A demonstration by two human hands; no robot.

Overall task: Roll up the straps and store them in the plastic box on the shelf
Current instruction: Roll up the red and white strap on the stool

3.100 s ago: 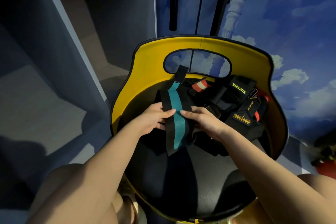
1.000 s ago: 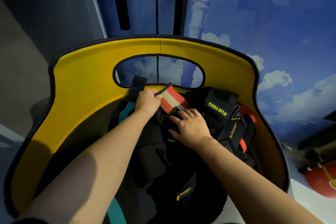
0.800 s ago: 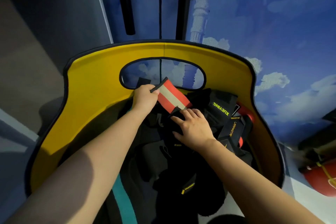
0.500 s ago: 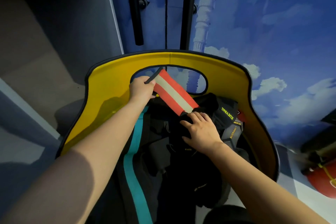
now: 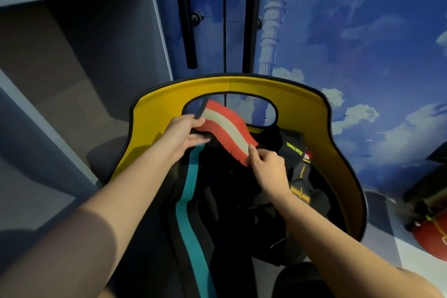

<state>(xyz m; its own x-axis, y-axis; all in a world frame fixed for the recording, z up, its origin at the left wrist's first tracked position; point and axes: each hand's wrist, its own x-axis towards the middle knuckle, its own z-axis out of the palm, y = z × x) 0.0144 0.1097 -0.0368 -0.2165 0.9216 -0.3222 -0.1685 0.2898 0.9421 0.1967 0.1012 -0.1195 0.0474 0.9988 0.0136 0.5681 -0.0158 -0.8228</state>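
Chair (image 5: 154, 113): yellow shell, black seat, your whole strap heap sat in it.
Teal strap (image 5: 187, 215): black-edged, ran down the seat and out of shot.
Red strap (image 5: 228, 132): red with a cream stripe, stretched above the heap.
Left hand (image 5: 182, 132): you pinched its upper end.
Right hand (image 5: 267, 168): you pinched its lower end.
Black straps (image 5: 300, 176): tangled, couldn't count them.

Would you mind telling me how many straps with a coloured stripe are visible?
2: the red-and-cream strap held between both hands, and the teal-striped strap lying on the seat's left. Others may hide in the black pile.
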